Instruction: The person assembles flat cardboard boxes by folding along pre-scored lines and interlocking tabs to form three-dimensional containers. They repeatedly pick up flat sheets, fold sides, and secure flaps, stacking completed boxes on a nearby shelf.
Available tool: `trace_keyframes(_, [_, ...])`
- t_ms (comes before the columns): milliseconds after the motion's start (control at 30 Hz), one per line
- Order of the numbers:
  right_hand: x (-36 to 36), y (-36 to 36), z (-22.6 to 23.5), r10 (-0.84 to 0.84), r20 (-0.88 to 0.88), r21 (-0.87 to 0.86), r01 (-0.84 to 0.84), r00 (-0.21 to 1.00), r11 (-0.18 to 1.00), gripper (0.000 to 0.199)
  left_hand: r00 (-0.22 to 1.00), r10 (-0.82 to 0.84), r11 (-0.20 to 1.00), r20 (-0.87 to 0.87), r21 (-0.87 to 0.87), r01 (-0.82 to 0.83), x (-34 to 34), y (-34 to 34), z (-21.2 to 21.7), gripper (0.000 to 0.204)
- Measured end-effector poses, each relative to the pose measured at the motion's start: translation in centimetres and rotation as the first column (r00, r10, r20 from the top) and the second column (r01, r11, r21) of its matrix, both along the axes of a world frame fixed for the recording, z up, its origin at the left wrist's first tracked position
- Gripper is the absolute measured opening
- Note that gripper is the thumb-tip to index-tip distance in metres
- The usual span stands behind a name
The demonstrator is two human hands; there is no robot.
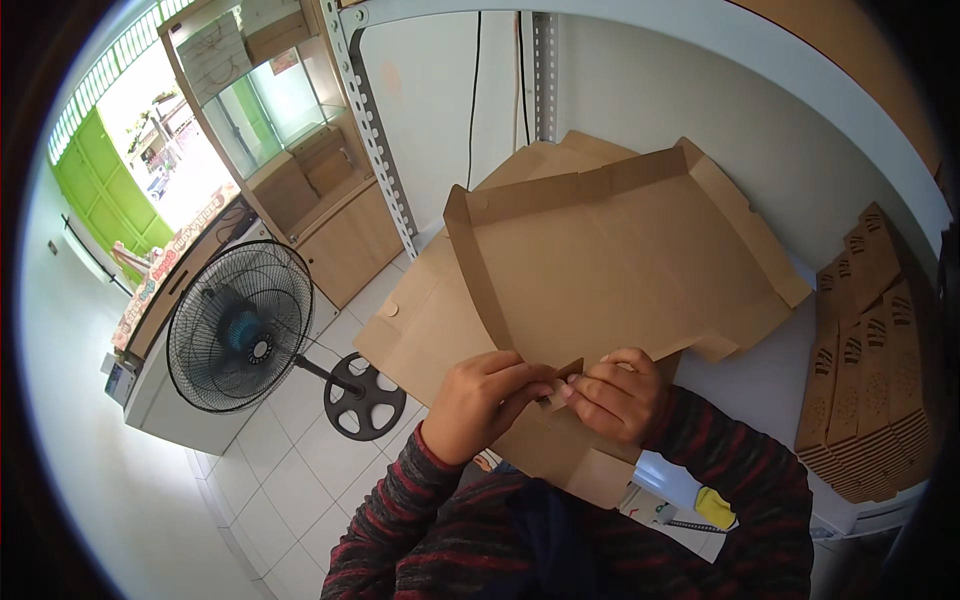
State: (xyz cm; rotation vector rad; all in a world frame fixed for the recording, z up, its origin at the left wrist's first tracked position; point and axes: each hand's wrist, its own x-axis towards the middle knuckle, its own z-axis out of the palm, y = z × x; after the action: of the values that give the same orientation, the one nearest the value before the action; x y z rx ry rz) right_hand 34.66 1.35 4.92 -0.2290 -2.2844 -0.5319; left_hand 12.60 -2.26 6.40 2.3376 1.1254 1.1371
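A flat brown cardboard box blank (610, 260), side flaps partly raised, lay tilted over more blanks, its near corner tab pinched.

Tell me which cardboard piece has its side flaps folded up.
The top box blank, pinched by both hands, left hand and right hand; the flat sheets beneath lie unfolded.

Bare tabletop (760, 385) lies open right of the flat carton (600, 260); the stacked cartons (865, 370) wall its far edge.
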Motion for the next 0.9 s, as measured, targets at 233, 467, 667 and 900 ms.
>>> trace_keyframes(233, [-0.1,0.0,0.5,-0.007,-0.019,-0.035,0.006,1.000,0.999,0.007,0.992,-0.117,0.988,-0.054,-0.104,0.111,-1.1,0.3,1.6,0.022])
trace_keyframes(467, [-0.1,0.1,0.5,-0.024,-0.017,-0.016,0.024,1.000,1.000,0.009,0.988,-0.151,0.985,-0.038,-0.092,0.147,-0.9,0.7,1.4,0.031])
trace_keyframes(667, [0.0,0.1,0.4,0.004,-0.008,-0.011,-0.004,1.000,1.000,0.014,0.987,-0.160,0.983,-0.002,-0.097,0.159,-0.8,0.6,0.8,0.033])
trace_keyframes(900, [-0.1,-0.1,0.5,-0.021,-0.014,-0.047,0.021,1.000,0.999,0.009,0.987,-0.158,0.983,0.014,-0.097,0.159,-0.4,0.2,0.5,0.036])
